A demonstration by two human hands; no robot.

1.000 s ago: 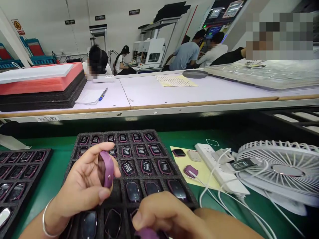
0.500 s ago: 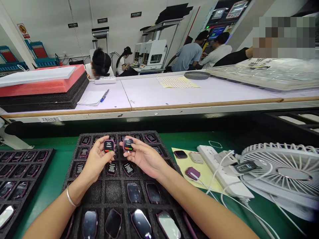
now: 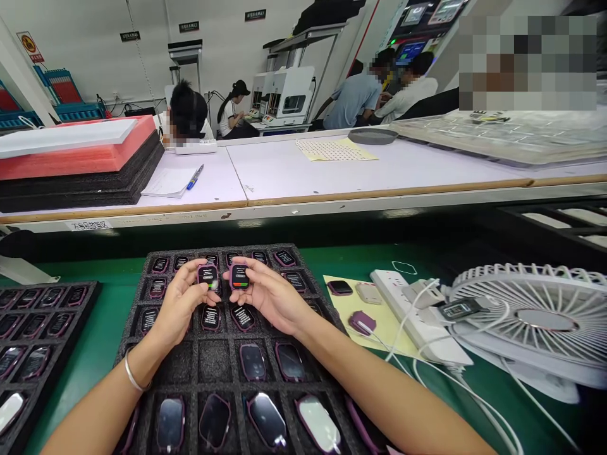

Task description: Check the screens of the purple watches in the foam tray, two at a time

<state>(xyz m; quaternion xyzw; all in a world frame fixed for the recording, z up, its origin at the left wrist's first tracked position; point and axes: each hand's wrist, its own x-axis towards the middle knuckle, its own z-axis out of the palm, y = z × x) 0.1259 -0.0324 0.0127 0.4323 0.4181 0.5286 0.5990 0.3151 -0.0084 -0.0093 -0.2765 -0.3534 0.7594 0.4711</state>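
My left hand (image 3: 183, 300) is closed around a smartwatch body (image 3: 207, 275) with a purple case, its thumb at the lower part of the lit screen. In my right hand (image 3: 272, 297) is a second purple smartwatch body (image 3: 239, 277), gripped by the fingers, its screen showing text and a red-orange bar. Both watches are held side by side above a black foam tray (image 3: 213, 360). Several more watches sit in the tray's pockets, such as a watch with white text (image 3: 243, 317) and a dark-screened watch (image 3: 171, 422). My wrists and fingers hide some pockets.
Another foam tray of watches (image 3: 57, 341) lies to the left. On the right are a yellow sheet (image 3: 391, 335) with small devices, a white power strip (image 3: 417, 322) with cables, and a white fan (image 3: 545, 322). A raised shelf (image 3: 275, 180) crosses ahead; people sit beyond it.
The view has shifted slightly. My left thumb has moved on its watch's screen, and the red bar there no longer shows. The right-hand watch now faces me more squarely.
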